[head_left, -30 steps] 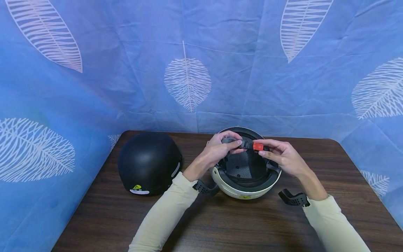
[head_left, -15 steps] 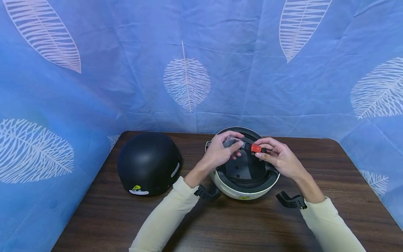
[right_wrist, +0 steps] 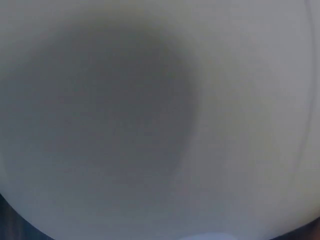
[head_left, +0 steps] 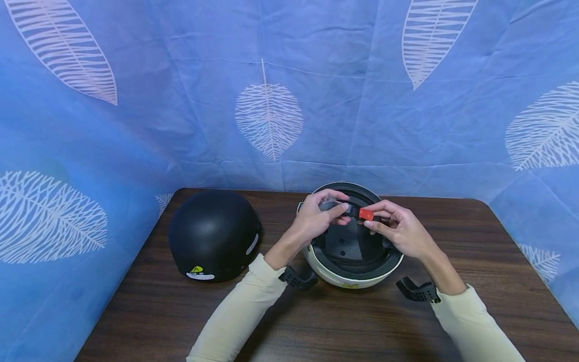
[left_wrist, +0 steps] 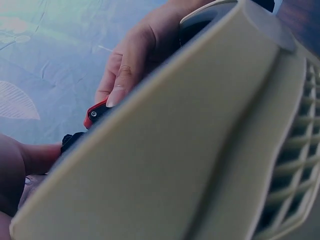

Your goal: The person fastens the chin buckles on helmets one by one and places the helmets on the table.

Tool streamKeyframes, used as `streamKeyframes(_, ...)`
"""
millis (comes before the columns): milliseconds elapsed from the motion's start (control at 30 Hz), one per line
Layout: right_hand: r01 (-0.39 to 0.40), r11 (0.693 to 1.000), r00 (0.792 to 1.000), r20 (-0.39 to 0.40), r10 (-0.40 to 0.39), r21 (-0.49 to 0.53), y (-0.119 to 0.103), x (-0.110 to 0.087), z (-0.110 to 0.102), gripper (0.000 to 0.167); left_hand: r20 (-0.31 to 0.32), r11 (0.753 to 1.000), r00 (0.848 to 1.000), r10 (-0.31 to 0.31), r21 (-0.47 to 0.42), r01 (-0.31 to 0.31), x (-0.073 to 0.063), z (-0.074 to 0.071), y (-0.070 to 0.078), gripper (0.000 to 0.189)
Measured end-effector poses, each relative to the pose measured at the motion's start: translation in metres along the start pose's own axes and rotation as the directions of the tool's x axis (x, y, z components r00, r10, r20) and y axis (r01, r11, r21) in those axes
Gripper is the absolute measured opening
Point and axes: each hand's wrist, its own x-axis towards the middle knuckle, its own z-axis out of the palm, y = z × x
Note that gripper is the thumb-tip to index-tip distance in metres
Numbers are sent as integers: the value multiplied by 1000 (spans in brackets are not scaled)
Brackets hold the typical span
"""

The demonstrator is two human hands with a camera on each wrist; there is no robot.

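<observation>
A cream helmet lies upside down, its black padded inside facing up. Over its opening, my left hand pinches the black end of the chin strap between thumb and fingers. My right hand pinches the red buckle on the strap's other side. Red and black parts meet; whether they are latched I cannot tell. In the left wrist view the helmet shell hides most of the work, though the red buckle shows under the right thumb. Only pale blurred shell fills the right wrist view.
To the left of the cream helmet, a matte black helmet sits dome up on the dark wooden table. Behind the table's far edge hangs a blue cloth with white leaf prints. Each wrist wears a black camera mount.
One second ago a gap lay between the red buckle and the black strap end. My right hand has moved slightly left, and the two parts now meet.
</observation>
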Motion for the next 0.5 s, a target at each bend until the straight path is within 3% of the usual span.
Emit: streamKeyframes(500, 3, 996, 1000, -28, -5, -93, -6, 0, 3, 20, 15, 998, 998, -66, 8, 66, 1, -1, 3, 27)
